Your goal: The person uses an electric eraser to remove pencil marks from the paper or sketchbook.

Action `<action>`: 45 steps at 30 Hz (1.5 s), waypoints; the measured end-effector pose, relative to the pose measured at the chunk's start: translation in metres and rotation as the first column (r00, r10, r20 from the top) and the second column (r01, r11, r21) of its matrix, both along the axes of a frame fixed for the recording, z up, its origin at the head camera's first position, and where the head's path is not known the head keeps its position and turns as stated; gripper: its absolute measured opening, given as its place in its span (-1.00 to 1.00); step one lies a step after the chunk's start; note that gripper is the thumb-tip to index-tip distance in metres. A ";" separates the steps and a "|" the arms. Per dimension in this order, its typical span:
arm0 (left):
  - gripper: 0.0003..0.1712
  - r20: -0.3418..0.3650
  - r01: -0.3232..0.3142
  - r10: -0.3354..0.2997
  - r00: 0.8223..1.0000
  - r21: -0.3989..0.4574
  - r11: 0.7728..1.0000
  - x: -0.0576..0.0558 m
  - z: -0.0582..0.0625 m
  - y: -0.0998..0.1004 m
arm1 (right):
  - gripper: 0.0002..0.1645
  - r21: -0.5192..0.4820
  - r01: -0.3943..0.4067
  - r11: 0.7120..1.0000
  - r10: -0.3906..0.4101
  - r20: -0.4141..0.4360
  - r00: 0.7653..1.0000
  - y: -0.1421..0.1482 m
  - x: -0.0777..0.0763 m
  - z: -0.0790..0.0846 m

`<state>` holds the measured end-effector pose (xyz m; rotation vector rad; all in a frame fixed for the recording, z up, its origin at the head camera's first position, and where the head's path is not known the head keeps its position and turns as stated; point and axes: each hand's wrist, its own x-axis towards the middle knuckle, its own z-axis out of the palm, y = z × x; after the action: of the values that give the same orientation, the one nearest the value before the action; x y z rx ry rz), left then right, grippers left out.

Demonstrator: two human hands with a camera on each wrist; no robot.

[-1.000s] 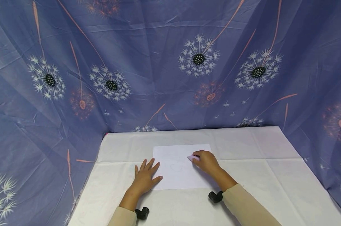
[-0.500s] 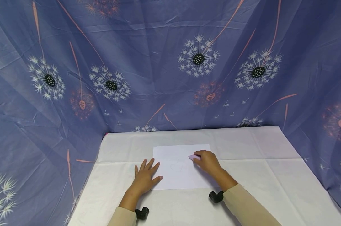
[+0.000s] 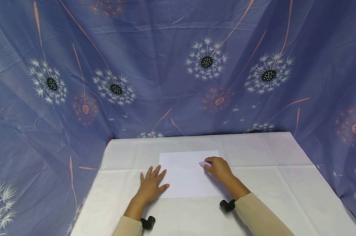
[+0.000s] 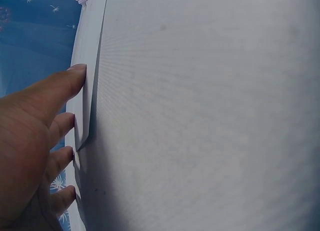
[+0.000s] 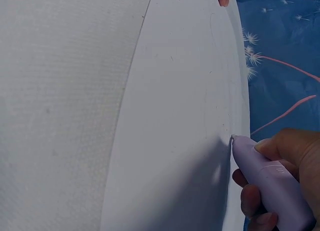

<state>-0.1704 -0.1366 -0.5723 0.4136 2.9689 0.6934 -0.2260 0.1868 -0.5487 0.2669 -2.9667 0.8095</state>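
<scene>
A white sheet of paper (image 3: 186,188) lies on the white-covered table, with faint thin lines near its middle. My left hand (image 3: 149,188) rests spread at its left side; in the left wrist view the thumb (image 4: 65,86) presses on the sheet by its edge. Over the right part of the paper, my right hand (image 3: 220,169) grips a thick lilac pen-shaped tool (image 5: 272,183), its small tip pointing left. That tip meets the paper or hovers just above it; I cannot tell which. The tool's rear end is partly covered by the palm and fingers in the head view.
The white tablecloth (image 3: 272,186) has fold creases and spreads around the paper. A blue dandelion-print curtain (image 3: 160,72) hangs behind and at both sides of the table. Black wrist devices (image 3: 148,223) sit on both wrists, below beige sleeves (image 3: 263,214).
My right hand has shifted slightly to the right across the paper, carrying the lilac pen-shaped tool. The left hand and the sheet stay in place.
</scene>
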 end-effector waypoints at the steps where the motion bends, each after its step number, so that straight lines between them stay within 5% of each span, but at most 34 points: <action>1: -0.23 -0.003 0.001 -0.001 1.000 -0.002 1.000 0.000 0.000 0.000 | -0.78 -0.002 0.000 1.000 0.000 0.000 1.000 0.000 0.000 0.000; 45: -0.23 -0.006 0.004 -0.004 1.000 -0.001 1.000 0.001 0.001 -0.001 | -0.76 -0.010 -0.028 1.000 0.028 0.002 1.000 -0.017 0.000 -0.002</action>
<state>-0.1690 -0.1371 -0.5716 0.4223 2.9727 0.6909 -0.2255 0.1701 -0.5510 0.3076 -2.9667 0.8286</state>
